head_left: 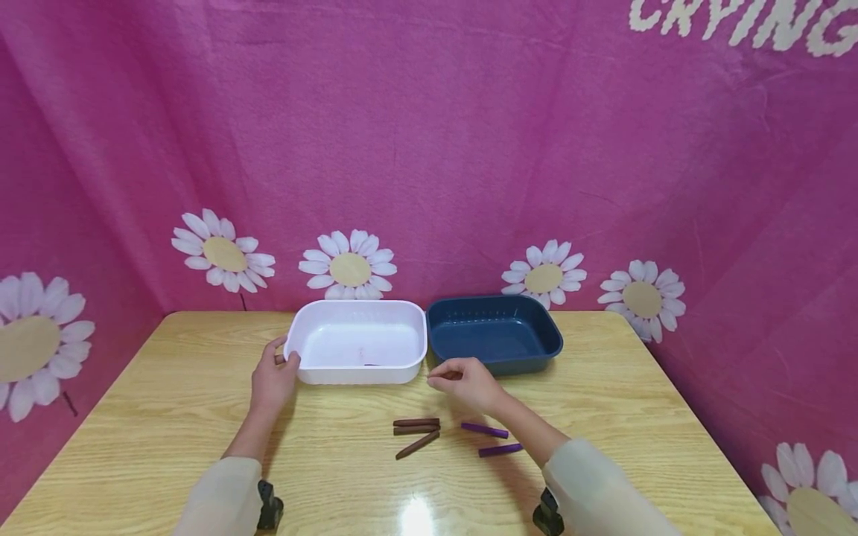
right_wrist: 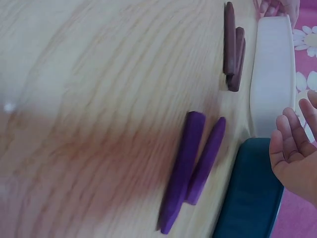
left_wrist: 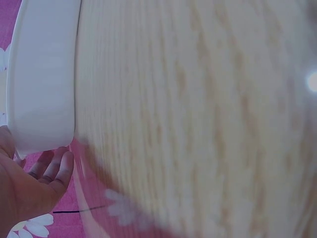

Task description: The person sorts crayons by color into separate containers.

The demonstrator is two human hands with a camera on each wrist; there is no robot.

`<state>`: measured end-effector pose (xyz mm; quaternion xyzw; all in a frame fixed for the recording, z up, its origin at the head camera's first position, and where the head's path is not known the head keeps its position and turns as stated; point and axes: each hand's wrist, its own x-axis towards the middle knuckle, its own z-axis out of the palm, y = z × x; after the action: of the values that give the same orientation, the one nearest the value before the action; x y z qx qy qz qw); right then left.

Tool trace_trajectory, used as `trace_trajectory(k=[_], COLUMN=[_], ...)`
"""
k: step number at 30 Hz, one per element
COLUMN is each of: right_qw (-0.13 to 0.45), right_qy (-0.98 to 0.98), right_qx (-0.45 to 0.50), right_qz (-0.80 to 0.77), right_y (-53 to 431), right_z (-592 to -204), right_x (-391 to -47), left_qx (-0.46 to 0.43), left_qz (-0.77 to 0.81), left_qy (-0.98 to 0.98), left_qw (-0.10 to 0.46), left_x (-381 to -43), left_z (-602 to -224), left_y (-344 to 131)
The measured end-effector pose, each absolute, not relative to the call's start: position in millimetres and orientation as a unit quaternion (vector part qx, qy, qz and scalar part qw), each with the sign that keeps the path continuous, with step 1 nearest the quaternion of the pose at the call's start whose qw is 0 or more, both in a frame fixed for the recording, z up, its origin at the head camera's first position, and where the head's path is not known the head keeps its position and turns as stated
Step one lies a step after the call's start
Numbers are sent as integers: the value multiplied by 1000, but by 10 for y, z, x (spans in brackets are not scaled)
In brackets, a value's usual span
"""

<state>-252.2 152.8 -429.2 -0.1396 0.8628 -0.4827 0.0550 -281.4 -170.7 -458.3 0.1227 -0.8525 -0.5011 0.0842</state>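
Note:
At the left end of a white plastic basin (head_left: pixel 358 377), my left hand (head_left: pixel 273 378) grips the rim, thumb on top and fingers along the outer wall. In the left wrist view that hand (left_wrist: pixel 34 183) is at the basin's corner. My right hand (head_left: pixel 467 383) is above the table in front of the gap between the white basin and a dark blue basin (head_left: pixel 496 346). In the right wrist view, the fingers of this hand (right_wrist: pixel 299 153) are loosely bent and hold nothing visible. Below it lie two purple crayons (head_left: pixel 484 429) and three brown crayons (head_left: pixel 417 422).
Both basins stand side by side at the back of the wooden table (head_left: pixel 167 417), close to a pink cloth (head_left: pixel 402 149) printed with daisies. A thin dark sliver (head_left: pixel 371 365) shows inside the white basin near its front wall.

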Motion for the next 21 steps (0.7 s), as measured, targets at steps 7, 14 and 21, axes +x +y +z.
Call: trace_trajectory(k=[7,14,21], right_qw=[51,50,52], right_qy=[862,864,872], right_qx=[-142,-139,-128], right_qz=[-484,-481,-470], right_y=[1646,1805,1951], right_z=[-4340,-4429,-4493], right_x=[-2463,-2460,-2442], left_qx=[126,127,124], left_qz=[-502,-498,-500], left_qy=[-852,-854,-854], left_qw=[79,80,72], left_x=[-2822,-2819,-2823], left_z=[-4598,-4597,-4589], left_y=[-1710,-1716,-1716])
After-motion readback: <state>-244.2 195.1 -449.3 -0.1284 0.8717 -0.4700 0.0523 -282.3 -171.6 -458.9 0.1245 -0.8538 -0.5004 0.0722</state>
